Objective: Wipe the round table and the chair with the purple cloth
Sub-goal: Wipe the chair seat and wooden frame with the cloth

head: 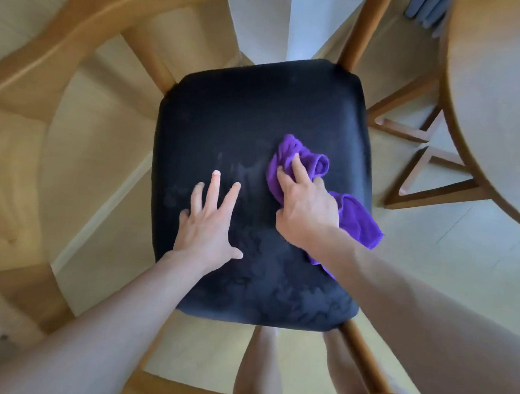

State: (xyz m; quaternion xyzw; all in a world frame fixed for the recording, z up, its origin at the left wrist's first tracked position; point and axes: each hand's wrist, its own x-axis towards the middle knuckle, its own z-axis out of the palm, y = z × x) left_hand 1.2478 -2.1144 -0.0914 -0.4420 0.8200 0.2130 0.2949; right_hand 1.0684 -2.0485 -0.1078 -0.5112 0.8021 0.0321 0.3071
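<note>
so the chair (79,24) fills most of your view, wooden frame curving round a black padded seat (244,108) that you're looking straight down on. the round table (503,91) sits off to the right of the seat, well apart from it, with its wooden leg struts showing underneath on the pale floor (432,288).

your left hand (208,220) is flat on the seat, a bit left of its middle, fingers spread and straight, palm down, not gripping anything. your right hand (306,206) is just beside it toward the right edge of the seat, fingers curled into the purple cloth (359,223) and pressing it down on the black padding. the cloth is bunched up under that hand, one end poking out past your fingertips toward the chair back, the other end trailing off the seat's right edge under your wrist.

there's a faint smeary patch on the seat between the two hands, too blurry to tell if it's wet or just glare.
</note>
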